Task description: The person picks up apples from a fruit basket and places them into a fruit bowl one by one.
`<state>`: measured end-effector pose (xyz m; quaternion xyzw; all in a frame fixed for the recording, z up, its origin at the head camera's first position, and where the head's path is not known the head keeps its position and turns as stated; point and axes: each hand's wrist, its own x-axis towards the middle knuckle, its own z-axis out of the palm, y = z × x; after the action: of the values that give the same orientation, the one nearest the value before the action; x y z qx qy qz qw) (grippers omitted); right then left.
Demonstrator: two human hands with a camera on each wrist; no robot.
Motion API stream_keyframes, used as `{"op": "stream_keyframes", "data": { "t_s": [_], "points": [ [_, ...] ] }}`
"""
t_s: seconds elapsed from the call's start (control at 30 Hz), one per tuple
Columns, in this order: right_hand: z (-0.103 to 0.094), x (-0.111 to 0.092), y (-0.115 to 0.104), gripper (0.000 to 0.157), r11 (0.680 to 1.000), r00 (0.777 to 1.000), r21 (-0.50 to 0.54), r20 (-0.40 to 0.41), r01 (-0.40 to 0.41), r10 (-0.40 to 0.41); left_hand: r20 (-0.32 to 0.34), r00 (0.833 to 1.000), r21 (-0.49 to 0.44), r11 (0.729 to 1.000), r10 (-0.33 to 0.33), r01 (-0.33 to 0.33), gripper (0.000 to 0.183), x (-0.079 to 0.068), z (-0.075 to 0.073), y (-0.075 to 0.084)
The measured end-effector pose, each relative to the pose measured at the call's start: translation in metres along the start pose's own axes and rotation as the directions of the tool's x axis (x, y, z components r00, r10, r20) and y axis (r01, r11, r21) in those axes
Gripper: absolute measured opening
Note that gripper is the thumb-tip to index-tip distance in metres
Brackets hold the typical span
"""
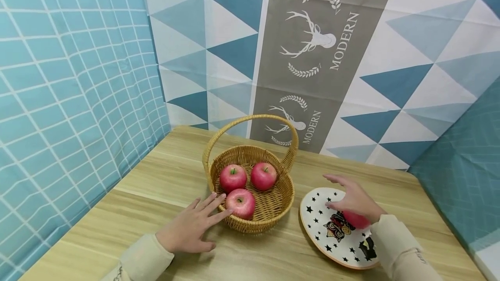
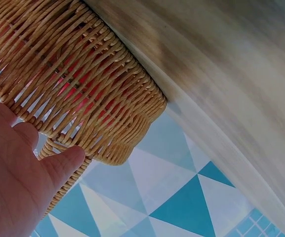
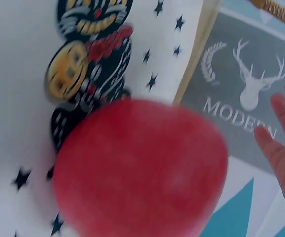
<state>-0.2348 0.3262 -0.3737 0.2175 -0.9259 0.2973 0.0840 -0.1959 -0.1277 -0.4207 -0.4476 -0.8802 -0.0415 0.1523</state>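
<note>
Lower right of frame: 1 apple point(image 1: 356, 220) on the plate point(image 1: 312, 224), right hand point(image 1: 359, 200) above, fingers spread. Lower left-centre: left hand point(image 1: 191, 227), fingers spread, at the basket point(image 1: 250, 227) of 3 apples point(image 1: 263, 177). Step judged grasp or release, undetermined; next calls for closing or withdrawing.

In the head view, the right grip point(image 1: 357, 200) hides part of the apple point(image 1: 356, 220) on the plate point(image 1: 317, 205), and the right sleeve point(image 1: 398, 240) covers the plate's right edge. Marks on both cuffs are too small to read. The bottom edge cuts off the desk point(image 1: 250, 257) and both forearms. From the left wrist, weave mostly screens the red inside the basket point(image 2: 78, 94), itself cropped. From the right wrist, the apple is blurred and cropped below; the right edge cuts the grip.
</note>
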Motion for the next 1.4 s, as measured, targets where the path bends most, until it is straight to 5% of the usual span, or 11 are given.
{"op": "stream_keyframes", "data": {
  "t_s": [0.8, 1.1, 1.4],
  "points": [
    [0.043, 0.051, -0.042, 0.072, 0.963, 0.962, 0.064, 0.050, 0.263, -0.267, -0.021, 1.000, -0.015, 1.000, 0.005, -0.006, 0.081, -0.001, 0.002, 0.000],
    [0.053, 0.066, -0.067, 0.078, 0.947, 0.939, 0.189, 0.182, 0.258, -0.292, -0.013, 1.000, -0.008, 1.000, 0.004, -0.004, 0.082, 0.000, 0.002, -0.002],
    [0.066, 0.083, -0.091, 0.086, 0.957, 0.911, 0.057, 0.295, 0.283, -0.287, -0.019, 1.000, -0.020, 1.000, 0.005, -0.006, 0.082, 0.000, 0.003, -0.002]
  ]
}}
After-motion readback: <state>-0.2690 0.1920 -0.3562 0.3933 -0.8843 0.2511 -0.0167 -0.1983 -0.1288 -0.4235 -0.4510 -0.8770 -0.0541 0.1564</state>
